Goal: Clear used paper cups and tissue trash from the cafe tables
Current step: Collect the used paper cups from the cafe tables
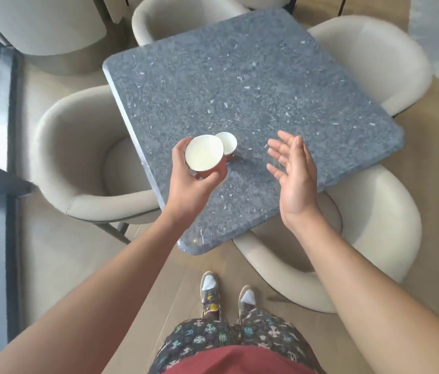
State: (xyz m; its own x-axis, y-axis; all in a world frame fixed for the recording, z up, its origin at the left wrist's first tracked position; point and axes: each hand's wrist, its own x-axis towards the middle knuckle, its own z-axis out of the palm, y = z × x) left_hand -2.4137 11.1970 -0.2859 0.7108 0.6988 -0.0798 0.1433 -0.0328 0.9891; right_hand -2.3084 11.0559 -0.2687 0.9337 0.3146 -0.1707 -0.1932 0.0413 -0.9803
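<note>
bright even daylight, soft shadows, wide-angle bending and blur at edges

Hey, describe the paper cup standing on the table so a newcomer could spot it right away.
Find the speckled grey table ringed by cream chairs. Toward its near left edge stands a paper cup, white inside, red outside. Unlike the matching cup gripped in the left hand, it sits on the tabletop, untouched.

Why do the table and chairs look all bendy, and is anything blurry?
In the head view, the wide-angle lens curves the table and chairs at their edges; the top right corner is smeared; the cup in the left hand and the open right hand look fairly sharp in soft light.
</note>
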